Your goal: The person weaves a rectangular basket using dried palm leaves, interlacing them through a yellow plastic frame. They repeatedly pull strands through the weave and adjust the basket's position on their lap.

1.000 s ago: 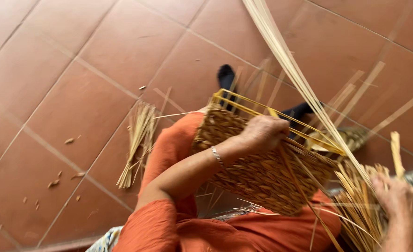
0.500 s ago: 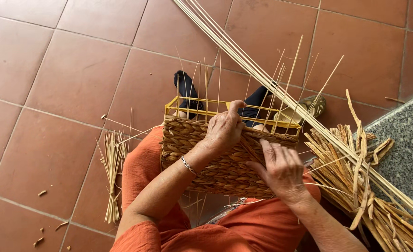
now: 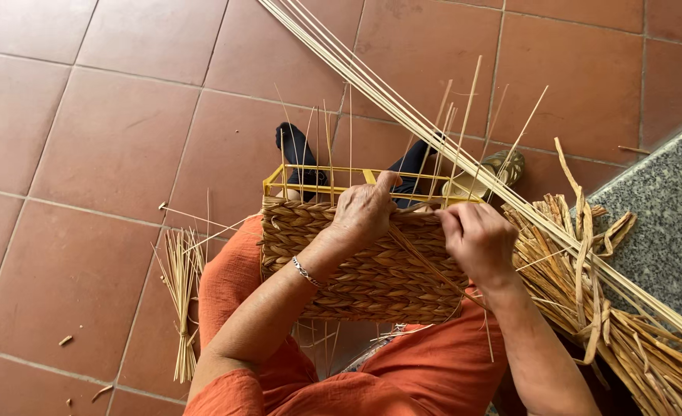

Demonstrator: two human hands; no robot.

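Head view: a half-woven basket (image 3: 360, 266) lay on the person's lap at the picture's centre, its yellow wire frame (image 3: 322, 173) bare along the 12 o'clock edge. The left hand (image 3: 364, 212) pressed closed over the top rim of the weave. The right hand (image 3: 477, 240), at 3 o'clock from it, pinched a straw strand (image 3: 426, 262). Most of the side looked woven; the top band remained. Loose straw (image 3: 587, 293) lay at 4 o'clock, thin sticks (image 3: 181, 293) on the floor (image 3: 87, 154) at 9 o'clock.
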